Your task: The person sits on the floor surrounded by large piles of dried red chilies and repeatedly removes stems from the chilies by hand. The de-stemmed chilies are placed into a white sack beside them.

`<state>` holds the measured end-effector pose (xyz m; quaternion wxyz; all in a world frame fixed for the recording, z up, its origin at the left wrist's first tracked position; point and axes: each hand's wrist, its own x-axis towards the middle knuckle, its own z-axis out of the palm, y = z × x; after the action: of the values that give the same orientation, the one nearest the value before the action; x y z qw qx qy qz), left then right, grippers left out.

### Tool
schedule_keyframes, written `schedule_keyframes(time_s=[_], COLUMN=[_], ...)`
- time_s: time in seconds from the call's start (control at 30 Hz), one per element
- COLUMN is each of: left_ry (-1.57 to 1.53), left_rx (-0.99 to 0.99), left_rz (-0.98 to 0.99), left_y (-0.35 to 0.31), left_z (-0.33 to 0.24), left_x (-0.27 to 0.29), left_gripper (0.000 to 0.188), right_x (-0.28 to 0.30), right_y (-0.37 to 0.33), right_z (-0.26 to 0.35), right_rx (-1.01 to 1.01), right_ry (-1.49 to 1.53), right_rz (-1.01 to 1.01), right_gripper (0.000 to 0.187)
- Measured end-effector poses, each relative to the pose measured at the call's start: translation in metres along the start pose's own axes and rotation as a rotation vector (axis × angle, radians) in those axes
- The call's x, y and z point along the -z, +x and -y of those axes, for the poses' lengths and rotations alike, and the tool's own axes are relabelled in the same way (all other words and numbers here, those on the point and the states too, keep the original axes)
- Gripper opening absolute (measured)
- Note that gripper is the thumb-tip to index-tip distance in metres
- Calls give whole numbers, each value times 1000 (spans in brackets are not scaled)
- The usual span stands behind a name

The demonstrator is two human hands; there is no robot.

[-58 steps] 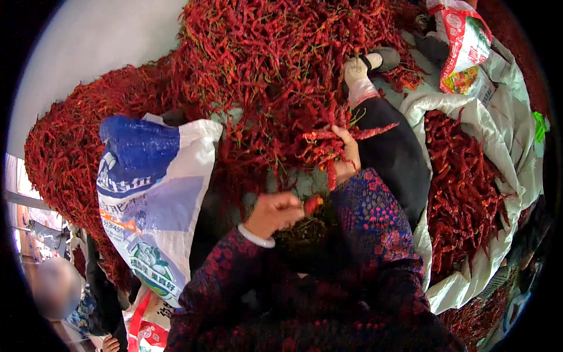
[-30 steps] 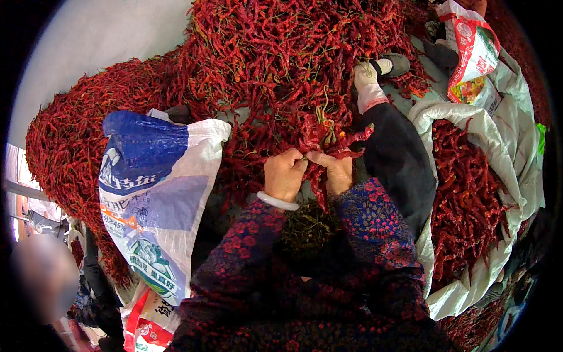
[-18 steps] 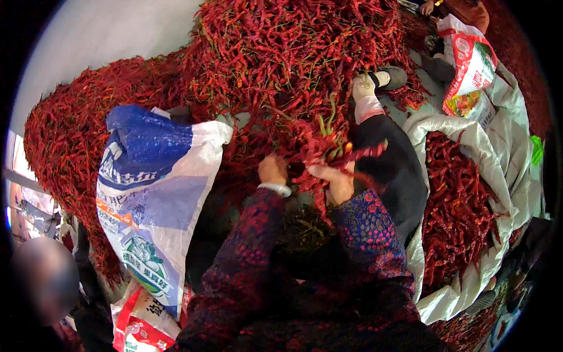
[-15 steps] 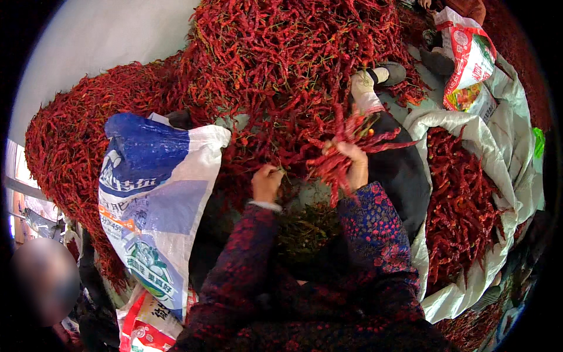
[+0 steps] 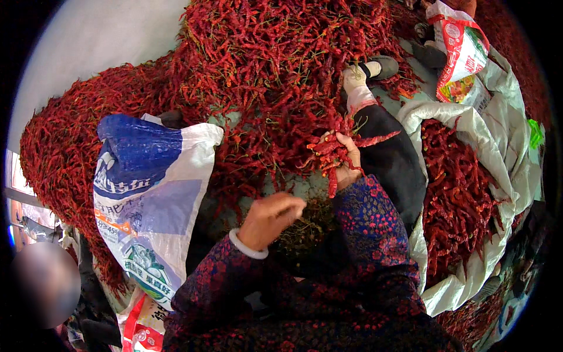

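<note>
My right hand (image 5: pixel 350 161) is closed round a bunch of dried red chili peppers (image 5: pixel 329 154), one long pepper sticking out to the right. To its left and nearer to me, my left hand (image 5: pixel 270 220) wears a white bangle (image 5: pixel 247 245). Its fingers are pressed together and point right, slightly blurred; whatever may be between them cannot be made out. Below the hands, between my legs, lies a heap of green-brown stems (image 5: pixel 308 226). Just beyond both hands spreads the front of a big pile of red chili peppers (image 5: pixel 275 76).
On the right stands an open white woven sack (image 5: pixel 435 111) holding red chili peppers (image 5: pixel 454 193). A blue and white printed sack (image 5: pixel 155 193) lies at the left. A red and white bag (image 5: pixel 460 53) is at the far right, near my outstretched shoe (image 5: pixel 382 67). Another person (image 5: pixel 47 287) is at the left edge.
My left hand has drawn back from the pile's edge toward me, over the stems. My right hand still grips the bunch, which now looks more compact and sits slightly closer to the pile.
</note>
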<state>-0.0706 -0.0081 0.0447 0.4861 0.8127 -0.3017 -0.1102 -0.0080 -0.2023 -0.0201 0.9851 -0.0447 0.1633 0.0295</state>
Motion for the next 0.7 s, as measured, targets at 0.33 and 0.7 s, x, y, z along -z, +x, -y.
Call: schedule_keyframes(time_s=[0.33,0.7], left_ry=[-167,-692], left_rx=[340,481], left_rz=[-358,-395], left_y=[59,69], left_z=[20,15], left_x=[-26,-28], left_gripper=[15,12], right_x=[-9,6], right_y=[-10,-6], right_z=[-9,-13], right_rx=[-36,-135], right_ry=[-25,-132], right_rz=[-25,-30], right_gripper=[12,15])
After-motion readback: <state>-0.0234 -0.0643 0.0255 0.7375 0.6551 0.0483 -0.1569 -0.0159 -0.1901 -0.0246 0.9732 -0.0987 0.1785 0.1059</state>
